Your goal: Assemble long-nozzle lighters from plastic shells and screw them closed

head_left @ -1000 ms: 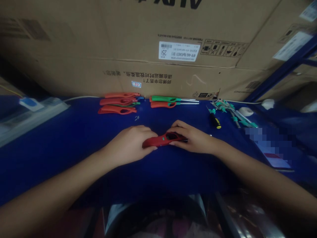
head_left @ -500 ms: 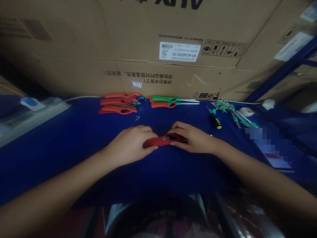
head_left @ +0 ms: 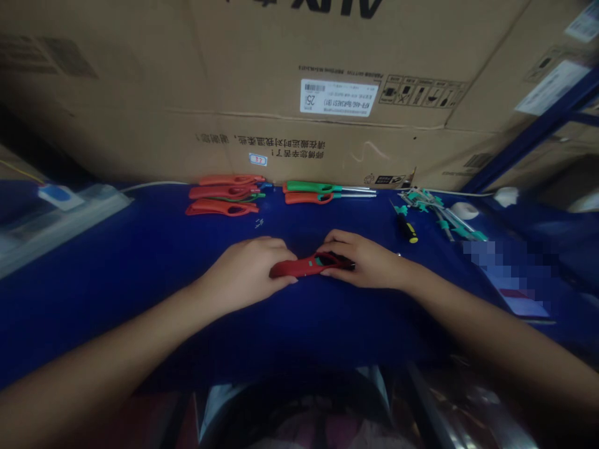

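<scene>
Both hands grip a red lighter body (head_left: 302, 267) with a long handle and an oval trigger opening, low over the blue tabletop. My left hand (head_left: 255, 265) is closed around its left end, thumb along the near side. My right hand (head_left: 362, 259) pinches the end with the opening, where a bit of green shows inside. My right fingers partly cover that tip. Beyond my left hand lie several red and orange lighter bodies (head_left: 222, 207). To their right rest a green long-nosed lighter (head_left: 311, 186) and an orange one (head_left: 309, 198) with metal tubes.
Right of my hands lies a black-and-yellow screwdriver (head_left: 407, 228) near metal tubes with green parts (head_left: 442, 215) and a white roll (head_left: 466, 210). A phone-like slab (head_left: 519, 299) is at the right. Tiny pins (head_left: 259, 222) lie ahead. A big cardboard box (head_left: 224, 81) walls off the back.
</scene>
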Demonstrator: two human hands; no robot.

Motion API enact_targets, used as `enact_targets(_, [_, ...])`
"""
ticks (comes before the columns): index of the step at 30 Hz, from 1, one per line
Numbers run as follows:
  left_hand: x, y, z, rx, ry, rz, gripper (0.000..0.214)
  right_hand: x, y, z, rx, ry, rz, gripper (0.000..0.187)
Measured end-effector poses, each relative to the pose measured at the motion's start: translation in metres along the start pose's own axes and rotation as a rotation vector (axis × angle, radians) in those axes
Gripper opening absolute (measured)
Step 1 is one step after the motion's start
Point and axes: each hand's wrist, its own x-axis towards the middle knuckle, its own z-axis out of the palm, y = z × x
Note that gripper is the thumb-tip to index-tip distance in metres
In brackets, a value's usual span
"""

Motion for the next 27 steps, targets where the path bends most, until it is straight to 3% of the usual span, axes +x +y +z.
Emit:
enact_targets(4, [-0.002,0.004,0.003,0.045,0.002,0.019,0.014,0.0,-0.002,0.0,-0.074,-0.013,0.005,0.033])
enact_targets(10, [-0.005,0.01,0.009,0.306,0.008,0.132,0.019,0.0,-0.008,0.005,-0.394,-0.08,-0.02,0.034])
enact_targets(16, [-0.003,0.008,0.009,0.349,0.024,0.129,0.02,0.007,-0.014,0.0,-0.529,-0.137,-0.029,0.028])
enact_targets(23, [-0.001,-0.004,0.01,0.197,0.065,0.06,0.022,0.01,-0.018,-0.005,-0.516,-0.1,0.082,0.021])
enact_targets(27, [0.0,-0.014,0.016,0.028,0.136,0.106,0.022,0.006,-0.016,0.002,-0.525,-0.033,0.104,0.018])
